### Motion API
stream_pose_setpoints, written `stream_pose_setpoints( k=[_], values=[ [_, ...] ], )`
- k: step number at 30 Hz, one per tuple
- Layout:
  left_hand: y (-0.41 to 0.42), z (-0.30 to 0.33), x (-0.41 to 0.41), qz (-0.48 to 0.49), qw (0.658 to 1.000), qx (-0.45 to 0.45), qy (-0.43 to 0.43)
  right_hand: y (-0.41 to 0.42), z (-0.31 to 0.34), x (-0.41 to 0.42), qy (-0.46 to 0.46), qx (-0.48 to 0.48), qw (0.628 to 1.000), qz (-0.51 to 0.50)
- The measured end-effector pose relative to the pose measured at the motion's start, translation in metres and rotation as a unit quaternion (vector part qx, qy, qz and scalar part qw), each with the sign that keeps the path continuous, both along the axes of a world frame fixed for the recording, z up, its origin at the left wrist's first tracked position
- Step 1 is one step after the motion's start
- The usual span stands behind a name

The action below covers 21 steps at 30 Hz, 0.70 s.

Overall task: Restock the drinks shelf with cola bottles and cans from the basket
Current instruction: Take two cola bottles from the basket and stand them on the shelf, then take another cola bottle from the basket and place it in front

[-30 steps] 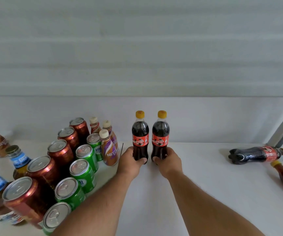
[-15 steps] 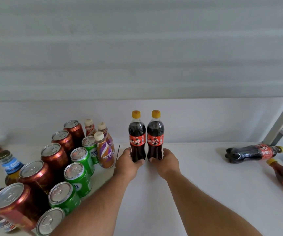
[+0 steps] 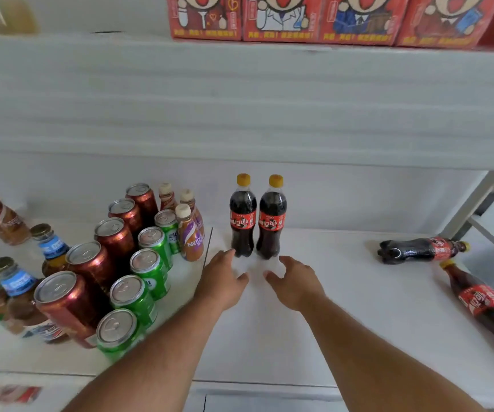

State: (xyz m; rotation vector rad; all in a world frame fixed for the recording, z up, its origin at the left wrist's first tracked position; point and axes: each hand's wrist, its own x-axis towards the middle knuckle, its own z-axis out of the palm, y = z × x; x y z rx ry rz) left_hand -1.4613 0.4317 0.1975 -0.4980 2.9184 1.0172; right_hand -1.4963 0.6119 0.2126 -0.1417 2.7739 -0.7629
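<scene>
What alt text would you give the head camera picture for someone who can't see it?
Two open hands, left hand and right hand, hover just in front of two upright cola bottles on a white shelf. Red and green cans stand at left; two more bottles lie at right.

Illumination is bright, even and diffuse, with no distinct source in view. Shadows are soft and short, lying close under the standing cola bottles [image 3: 257, 217] on the white shelf [image 3: 329, 292]. Can tops [image 3: 116, 324] carry mild glare. Wide-angle distortion bends the frame edges. The left edge and bottom-left corner are blurred; the centre is sharp.
</scene>
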Motion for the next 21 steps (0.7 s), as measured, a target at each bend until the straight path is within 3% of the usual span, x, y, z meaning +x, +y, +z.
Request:
stream_pose_setpoints(
  k=[5,9,15,21],
  values=[
    [0.004,0.015,0.04,-0.025,0.996,-0.063,-0.053,0.003,0.018,0.028,0.044,0.134,0.983,0.116],
    [0.011,0.03,0.077,-0.005,0.994,-0.094,-0.056,0.004,0.034,0.045,0.089,0.177,0.961,0.194],
    [0.033,0.054,0.15,0.079,0.985,-0.141,-0.053,0.006,0.055,0.083,0.122,0.176,0.928,0.304],
    [0.074,0.063,0.243,0.166,0.964,-0.166,-0.123,0.023,0.061,0.141,0.134,0.135,0.887,0.421]
  ],
)
